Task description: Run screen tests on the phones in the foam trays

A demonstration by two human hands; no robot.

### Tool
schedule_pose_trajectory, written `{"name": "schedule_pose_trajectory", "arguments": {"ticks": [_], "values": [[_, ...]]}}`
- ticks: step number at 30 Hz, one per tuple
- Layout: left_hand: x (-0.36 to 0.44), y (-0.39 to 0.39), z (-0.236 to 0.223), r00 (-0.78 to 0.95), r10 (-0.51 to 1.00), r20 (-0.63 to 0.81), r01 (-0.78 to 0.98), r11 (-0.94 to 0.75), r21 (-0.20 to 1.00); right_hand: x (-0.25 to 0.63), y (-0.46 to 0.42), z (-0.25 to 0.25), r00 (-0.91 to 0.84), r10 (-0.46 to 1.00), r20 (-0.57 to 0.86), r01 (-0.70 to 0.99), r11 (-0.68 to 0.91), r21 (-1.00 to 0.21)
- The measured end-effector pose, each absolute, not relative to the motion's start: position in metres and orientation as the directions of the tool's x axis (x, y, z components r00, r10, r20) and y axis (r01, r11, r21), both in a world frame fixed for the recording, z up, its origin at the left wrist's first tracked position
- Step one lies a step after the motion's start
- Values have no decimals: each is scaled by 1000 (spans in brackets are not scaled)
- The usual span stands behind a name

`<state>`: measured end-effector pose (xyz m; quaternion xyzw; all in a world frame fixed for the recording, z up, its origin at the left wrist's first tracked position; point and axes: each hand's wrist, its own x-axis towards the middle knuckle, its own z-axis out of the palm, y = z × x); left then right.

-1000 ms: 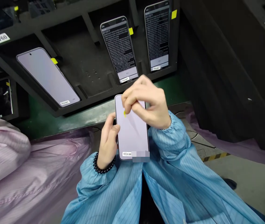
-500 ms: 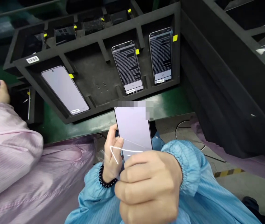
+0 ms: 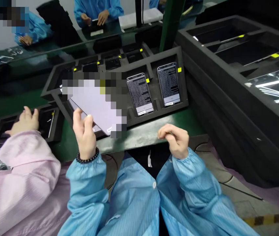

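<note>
**Phone tilted over the foam tray**

Our left hand (image 3: pixel 85 139) has its fingers half curled against the lower edge of the phone (image 3: pixel 92 113); we cannot tell if they grip it; the phone leans tilted at the left slot of the black foam tray (image 3: pixel 154 119); our right hand (image 3: pixel 176 141) curls loosely, holding nothing, above the green bench (image 3: pixel 141 136); two more phones (image 3: pixel 139 94) (image 3: pixel 168 84) stand in the slots beside it; a co-worker's hand (image 3: pixel 25 122) rests to our left.

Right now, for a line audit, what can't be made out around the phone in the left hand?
Head view only:
Held phone in the left hand: far end hidden by a pixelated patch.
Tray phones: screen text too small to read.
Co-worker at top left: partly hidden by a pixelated patch.
</note>
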<state>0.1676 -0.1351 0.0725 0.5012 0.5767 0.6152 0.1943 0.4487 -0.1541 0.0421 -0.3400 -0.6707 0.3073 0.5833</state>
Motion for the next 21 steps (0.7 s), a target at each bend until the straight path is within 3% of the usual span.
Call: {"name": "schedule_pose_trajectory", "arguments": {"ticks": [3,8,12,14,17,21], "values": [[150,-98,67,-365,830,422,374,-285,883,446,-136,20,-111,881,461,236,474,-848],[150,-77,41,-219,930,297,468,-167,868,446,-128,12,-159,882,444,290,472,-833],[156,-86,41,-295,893,340,549,-133,825,446,-127,13,-182,879,440,314,476,-821],[153,-91,49,-372,815,445,662,-103,743,446,-126,13,-182,879,440,317,476,-820],[134,-90,61,-385,655,650,855,-12,519,448,-125,11,-188,885,426,327,465,-823],[99,-78,64,-275,696,663,954,111,280,449,-123,9,-204,892,403,335,450,-828]]}}
